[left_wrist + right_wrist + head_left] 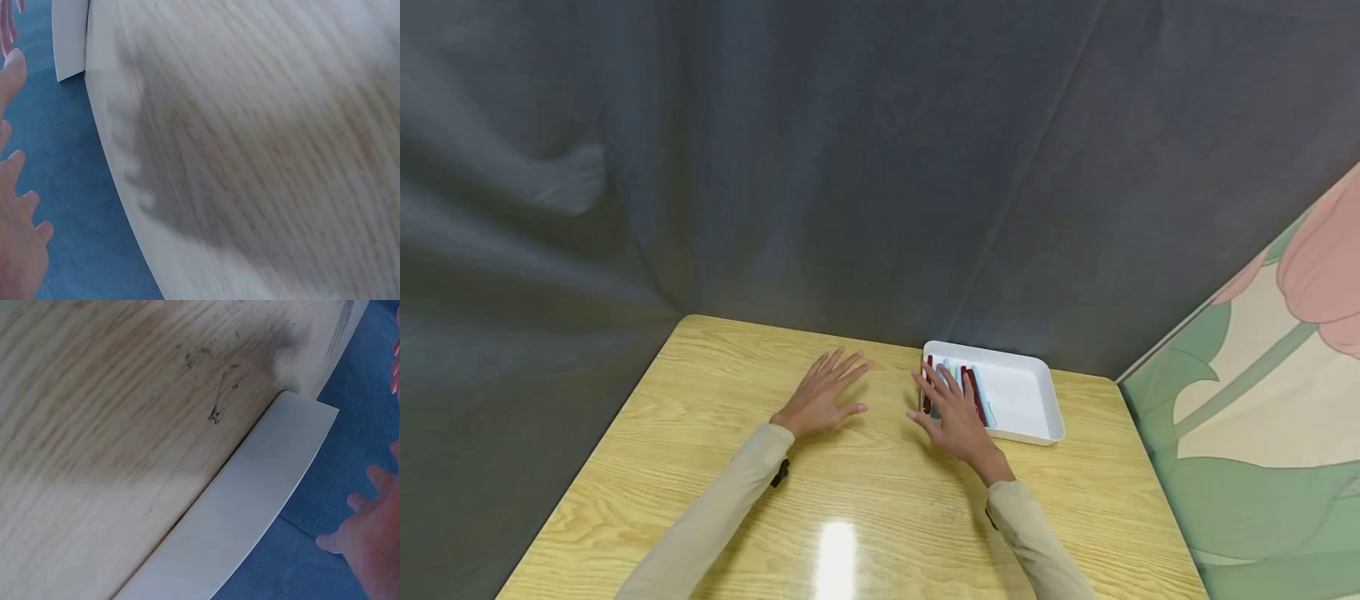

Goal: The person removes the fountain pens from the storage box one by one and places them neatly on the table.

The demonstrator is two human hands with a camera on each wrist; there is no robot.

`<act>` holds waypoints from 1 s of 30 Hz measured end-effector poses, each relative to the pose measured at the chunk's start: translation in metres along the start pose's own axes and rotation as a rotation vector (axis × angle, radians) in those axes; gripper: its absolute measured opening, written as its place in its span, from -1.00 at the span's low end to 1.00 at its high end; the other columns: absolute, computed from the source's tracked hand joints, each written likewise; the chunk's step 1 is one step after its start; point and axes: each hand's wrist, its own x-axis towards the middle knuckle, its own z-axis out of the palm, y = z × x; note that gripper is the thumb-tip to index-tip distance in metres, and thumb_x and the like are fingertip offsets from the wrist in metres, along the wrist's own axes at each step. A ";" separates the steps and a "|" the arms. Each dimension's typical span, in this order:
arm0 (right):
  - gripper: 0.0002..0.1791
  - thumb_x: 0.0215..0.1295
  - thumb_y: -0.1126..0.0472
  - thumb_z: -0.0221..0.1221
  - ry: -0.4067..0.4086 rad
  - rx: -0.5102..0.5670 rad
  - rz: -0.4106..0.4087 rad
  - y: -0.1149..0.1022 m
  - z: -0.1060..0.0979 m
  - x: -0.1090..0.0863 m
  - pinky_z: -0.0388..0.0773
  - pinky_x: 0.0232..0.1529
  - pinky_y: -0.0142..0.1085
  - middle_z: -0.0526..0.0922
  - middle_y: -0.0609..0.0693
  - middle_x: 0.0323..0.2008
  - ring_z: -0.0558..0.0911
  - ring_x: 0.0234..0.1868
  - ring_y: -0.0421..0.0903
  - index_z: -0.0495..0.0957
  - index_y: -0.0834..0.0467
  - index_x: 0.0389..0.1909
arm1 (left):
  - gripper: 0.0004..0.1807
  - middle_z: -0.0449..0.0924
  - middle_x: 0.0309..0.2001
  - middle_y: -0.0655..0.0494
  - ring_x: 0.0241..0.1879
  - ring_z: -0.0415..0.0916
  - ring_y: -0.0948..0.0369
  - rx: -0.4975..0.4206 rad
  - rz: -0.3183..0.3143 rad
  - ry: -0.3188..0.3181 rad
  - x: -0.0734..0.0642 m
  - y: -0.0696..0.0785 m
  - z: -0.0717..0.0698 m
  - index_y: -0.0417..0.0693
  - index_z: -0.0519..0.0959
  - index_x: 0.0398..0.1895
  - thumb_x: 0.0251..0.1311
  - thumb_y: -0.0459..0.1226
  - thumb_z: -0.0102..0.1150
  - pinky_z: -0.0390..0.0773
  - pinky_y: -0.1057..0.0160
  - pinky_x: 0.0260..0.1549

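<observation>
My left hand (822, 395) is held over the table with its fingers spread, and nothing is in it. The right hand (953, 423), spread as well and holding nothing, overlaps the left end of a white tray (1026, 400) in the head view. Inside that end of the tray lie several slim sticks, some dark red (975, 395) and some light blue (983, 398); the hand partly hides them. In the left wrist view the left hand (19, 231) shows at the left edge. The right wrist view has the right hand (375, 534) beside the tray's white side wall (244, 494).
A pale wood-grain table (700, 467) carries the tray near its far edge. Dark grey cloth (850, 167) hangs behind and to the left. At the right stands a panel (1247, 400) with a tulip pattern. Dark scuff marks (215, 412) show on the tabletop.
</observation>
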 end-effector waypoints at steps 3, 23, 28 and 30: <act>-0.23 0.45 -0.09 0.27 0.005 -0.001 0.001 0.002 -0.002 0.001 -0.11 0.45 0.54 0.27 0.20 0.58 0.19 0.59 0.33 0.32 0.10 0.58 | -0.17 0.17 0.62 -0.15 0.64 -0.07 -0.23 -0.017 -0.002 0.019 0.001 0.000 -0.003 -0.03 0.24 0.64 0.43 0.07 0.25 -0.03 -0.35 0.55; -0.23 0.45 0.04 0.31 0.023 0.039 0.128 0.026 -0.026 0.000 -0.08 0.46 0.51 0.26 0.19 0.59 0.19 0.58 0.34 0.30 0.15 0.58 | -0.16 0.12 0.65 -0.10 0.64 -0.05 -0.22 -0.041 -0.079 0.060 0.002 -0.012 -0.006 0.02 0.22 0.65 0.42 0.09 0.25 -0.04 -0.35 0.54; -0.26 0.46 0.07 0.30 0.043 0.069 0.177 0.039 -0.029 -0.003 -0.07 0.46 0.51 0.28 0.21 0.58 0.19 0.58 0.35 0.30 0.14 0.58 | -0.15 0.06 0.67 -0.04 0.65 -0.09 -0.20 -0.070 -0.106 0.069 0.004 -0.008 -0.009 0.02 0.22 0.65 0.43 0.12 0.22 -0.04 -0.36 0.54; -0.27 0.46 0.09 0.30 0.054 0.063 0.187 0.042 -0.030 -0.004 -0.05 0.45 0.52 0.29 0.23 0.57 0.21 0.56 0.36 0.32 0.16 0.57 | -0.16 0.05 0.67 -0.02 0.66 -0.10 -0.18 -0.062 -0.112 0.066 0.004 -0.008 -0.011 0.03 0.22 0.65 0.43 0.12 0.22 -0.04 -0.35 0.55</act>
